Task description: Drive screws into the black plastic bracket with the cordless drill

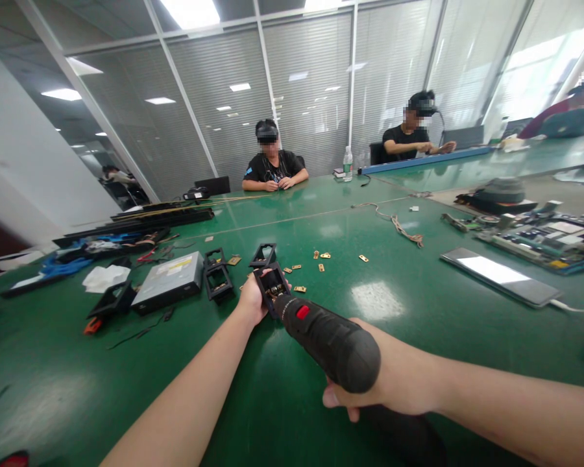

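My left hand (254,299) is wrapped round a black plastic frame (261,285) with brass-coloured parts inside it. A black cordless drill (328,340) with a red switch is gripped in my right hand (382,376). Its front end reaches into the frame's opening; whether the tip touches a screw is too small to tell. Behind the held frame stands a similar black frame (263,255), and another black frame (219,283) sits to its left. Several small brass plates (321,266) lie scattered on the green table (321,224) beyond my hands.
On the left are a silver disc drive (169,280), a black frame with an orange part (111,303) and a white tissue (106,278). To the right lie a phone (499,275) on a cable, a circuit board (557,235) and a bundled cord (405,232). Two people sit across the table.
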`<state>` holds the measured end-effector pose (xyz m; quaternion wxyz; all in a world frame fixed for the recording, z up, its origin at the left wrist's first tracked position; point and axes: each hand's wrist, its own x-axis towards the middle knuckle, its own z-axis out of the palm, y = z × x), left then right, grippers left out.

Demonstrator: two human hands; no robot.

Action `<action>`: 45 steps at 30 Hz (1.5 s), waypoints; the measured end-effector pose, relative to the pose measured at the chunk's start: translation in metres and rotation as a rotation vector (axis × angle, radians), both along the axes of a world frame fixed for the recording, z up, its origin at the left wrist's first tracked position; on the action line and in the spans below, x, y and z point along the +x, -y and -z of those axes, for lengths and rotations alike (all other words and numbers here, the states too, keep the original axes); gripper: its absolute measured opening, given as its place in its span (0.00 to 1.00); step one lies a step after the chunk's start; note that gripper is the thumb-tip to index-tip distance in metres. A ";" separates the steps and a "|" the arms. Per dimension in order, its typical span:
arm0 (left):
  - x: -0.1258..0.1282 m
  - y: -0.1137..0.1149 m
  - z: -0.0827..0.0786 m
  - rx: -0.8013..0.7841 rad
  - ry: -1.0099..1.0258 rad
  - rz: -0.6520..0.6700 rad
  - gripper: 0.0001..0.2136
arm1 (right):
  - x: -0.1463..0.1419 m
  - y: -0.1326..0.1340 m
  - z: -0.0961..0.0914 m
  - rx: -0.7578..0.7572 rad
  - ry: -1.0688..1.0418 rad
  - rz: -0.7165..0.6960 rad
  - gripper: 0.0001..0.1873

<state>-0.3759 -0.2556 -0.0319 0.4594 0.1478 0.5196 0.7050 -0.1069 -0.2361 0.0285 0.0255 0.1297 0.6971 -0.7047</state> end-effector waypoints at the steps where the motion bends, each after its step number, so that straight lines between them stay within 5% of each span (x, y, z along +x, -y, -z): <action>1: 0.000 0.000 0.000 -0.001 -0.002 0.001 0.11 | 0.000 0.000 0.000 0.002 0.002 0.000 0.15; 45: 0.004 -0.001 -0.004 -0.036 0.026 -0.013 0.11 | 0.001 0.000 0.002 0.019 -0.020 -0.001 0.17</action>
